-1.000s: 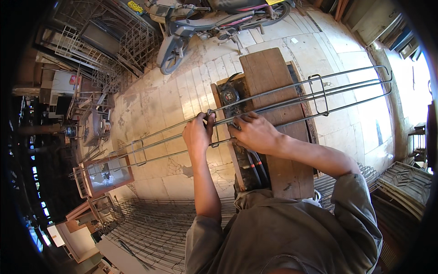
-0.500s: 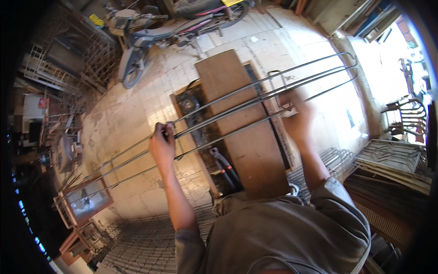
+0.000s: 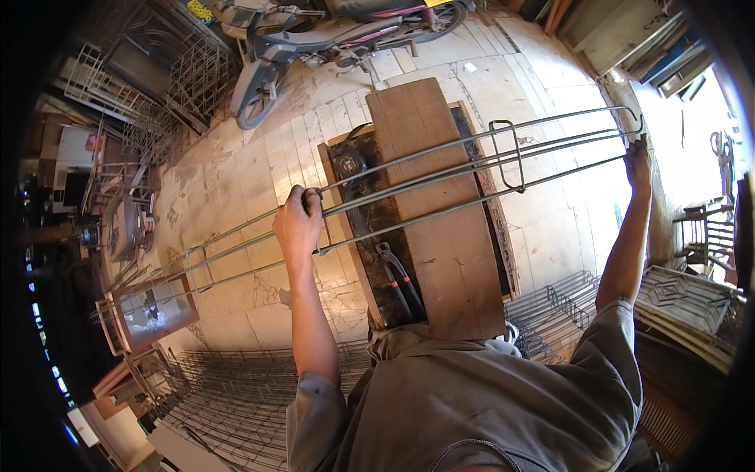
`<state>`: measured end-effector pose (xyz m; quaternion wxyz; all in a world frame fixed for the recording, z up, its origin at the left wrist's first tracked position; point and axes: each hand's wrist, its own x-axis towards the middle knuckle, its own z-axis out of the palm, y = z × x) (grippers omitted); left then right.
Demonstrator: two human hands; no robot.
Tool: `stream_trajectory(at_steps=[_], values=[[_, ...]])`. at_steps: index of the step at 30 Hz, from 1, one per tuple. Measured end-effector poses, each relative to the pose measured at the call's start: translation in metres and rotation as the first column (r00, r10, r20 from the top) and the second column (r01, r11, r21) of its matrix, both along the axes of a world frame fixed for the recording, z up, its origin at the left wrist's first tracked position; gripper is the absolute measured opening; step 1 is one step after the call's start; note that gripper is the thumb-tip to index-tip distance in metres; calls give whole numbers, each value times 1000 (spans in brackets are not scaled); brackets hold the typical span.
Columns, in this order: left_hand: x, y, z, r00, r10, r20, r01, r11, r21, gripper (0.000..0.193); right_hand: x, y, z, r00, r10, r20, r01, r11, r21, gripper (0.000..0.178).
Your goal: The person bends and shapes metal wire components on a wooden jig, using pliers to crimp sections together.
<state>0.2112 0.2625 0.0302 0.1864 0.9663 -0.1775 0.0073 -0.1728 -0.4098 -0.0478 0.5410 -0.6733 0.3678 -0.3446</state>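
Note:
A long frame of thin steel rods (image 3: 431,182) crosses in front of me, slanting from lower left to upper right over a wooden board (image 3: 456,263). My left hand (image 3: 297,224) is closed around the top rod, where a wire tie seems to sit by the fingers. At the hooked right end, my right hand (image 3: 639,167) has its fingers closed on the lower rod. A rectangular wire stirrup (image 3: 519,157) surrounds the rods right of the board. Beneath the frame, pincers (image 3: 399,285) with dark handles and a round black tape measure (image 3: 348,162) lie beside the board.
A motorbike (image 3: 314,43) stands at the far side. Stacked wire mesh (image 3: 236,393) lies at lower left, with more bent rods (image 3: 550,315) at right. A framed glass panel (image 3: 157,311) is under the frame's left end. Metal grilles (image 3: 684,303) lean at far right.
My right hand has moved outward from near the stirrup to the rods' right end. The stirrup now stands across the rods. My left hand keeps its hold; the whole view has shifted slightly.

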Motion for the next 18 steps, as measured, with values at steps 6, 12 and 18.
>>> stream_trajectory(at_steps=[6,12,18], values=[[3,-1,-2,1000,13,-16,-13,1000,-23,32,16,15,0,952,-128,279,30,943,331,29],[-1,-2,-8,998,24,64,-12,983,-182,32,-8,-22,-30,962,84,260,-152,955,253,46],[-3,-1,-7,996,16,92,6,970,-241,31,-19,-47,-47,923,129,363,-253,913,319,43]])
